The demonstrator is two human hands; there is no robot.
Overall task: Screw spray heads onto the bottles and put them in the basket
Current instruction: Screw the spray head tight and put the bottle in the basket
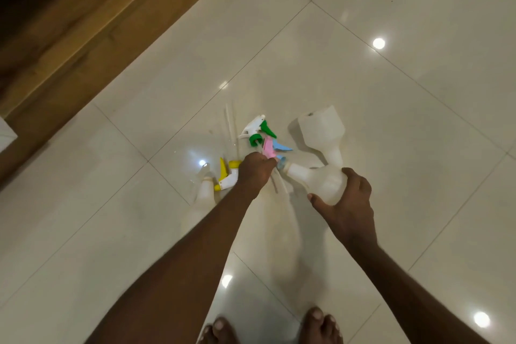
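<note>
Presently a white plastic bottle (321, 180) is gripped round its body by the right hand (344, 201), its long axis lying level and its neck pointed left toward the left hand (255, 172). That hand's fingers are curled round a pink spray head (268, 148), held just beside the neck opening. No basket is seen on the tiled floor (391, 120).
</note>
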